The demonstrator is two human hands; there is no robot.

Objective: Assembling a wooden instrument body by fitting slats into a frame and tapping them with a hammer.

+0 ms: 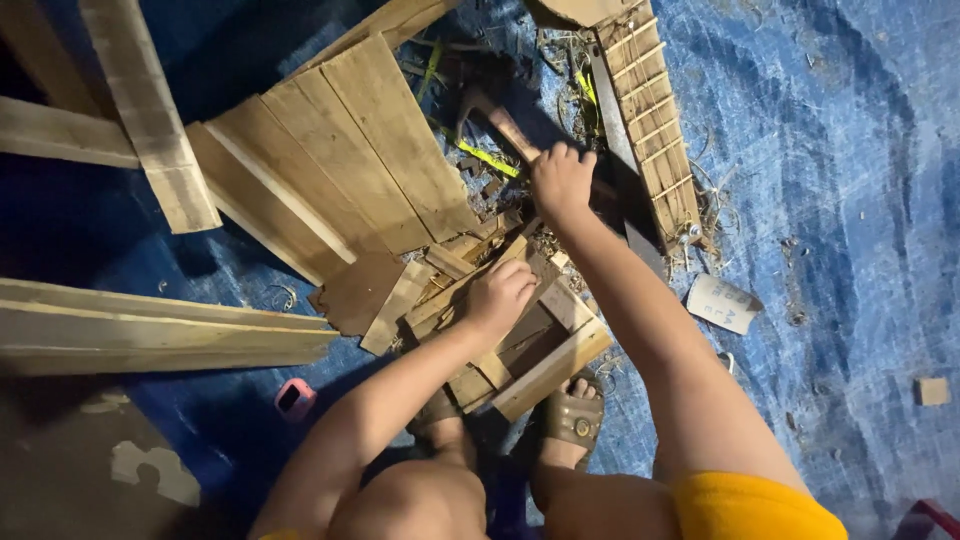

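Observation:
My right hand (561, 178) is closed around the wooden handle of a hammer (502, 122), whose dark head points up and to the left above the wood scraps. My left hand (498, 296) is curled and pressing down on a small wooden frame (548, 368) built of short slats, lying on a blue tarp (840, 180). Whether the left fingers pinch something small is hidden. My sandalled feet (572, 418) rest against the near edge of the frame.
A panel of joined planks (340, 165) lies up left. Long boards (150, 330) stack at the left, and another plank (150, 110) leans above. A slatted strip (655, 130) lies right of the hammer. A white card (722, 303), a pink object (295, 398) and a wood block (932, 391) lie about.

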